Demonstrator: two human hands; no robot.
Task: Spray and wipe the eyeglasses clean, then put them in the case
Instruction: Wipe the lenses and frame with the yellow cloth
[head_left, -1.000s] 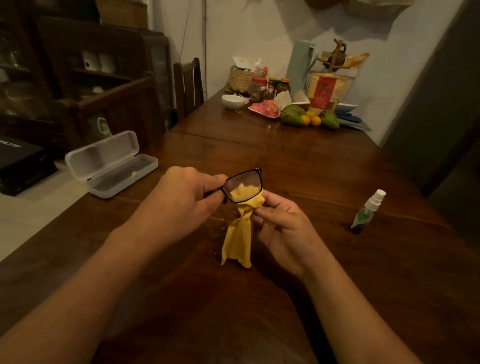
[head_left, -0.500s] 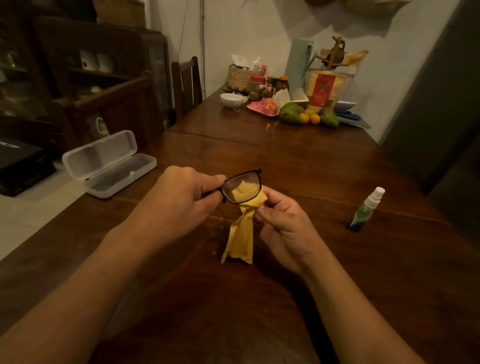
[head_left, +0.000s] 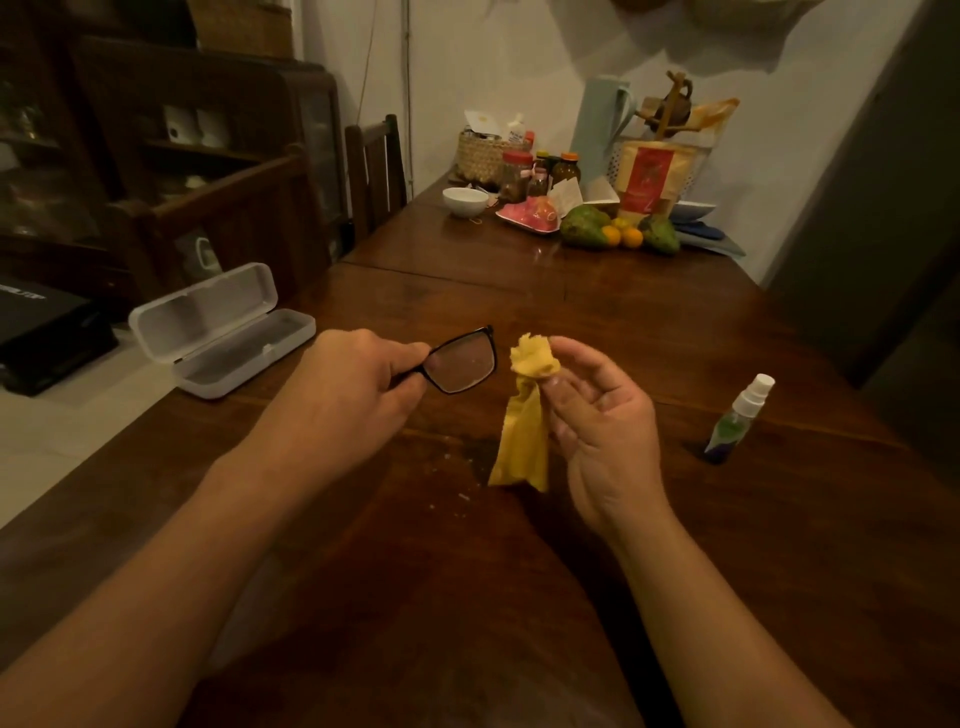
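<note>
My left hand (head_left: 343, 387) grips the black-framed eyeglasses (head_left: 462, 361) above the dark wooden table (head_left: 597, 322); one lens sticks out to the right of my fingers. My right hand (head_left: 605, 415) pinches a yellow cloth (head_left: 524, 415), bunched at the top and hanging down, a short gap to the right of the lens. The white glasses case (head_left: 218, 330) lies open at the table's left edge, its lid tipped back. A small spray bottle (head_left: 737, 421) with a white top and green label stands upright on the right.
At the table's far end stand a white bowl (head_left: 464, 200), jars, a woven basket, a pale jug (head_left: 597, 130), a red packet and fruit (head_left: 613, 231). A wooden chair (head_left: 376, 171) stands at the left side. Small crumbs lie near the cloth's lower end.
My right hand has drawn the yellow cloth off the lens and away to the right. The glasses have tilted slightly and the lens now shows bare.
</note>
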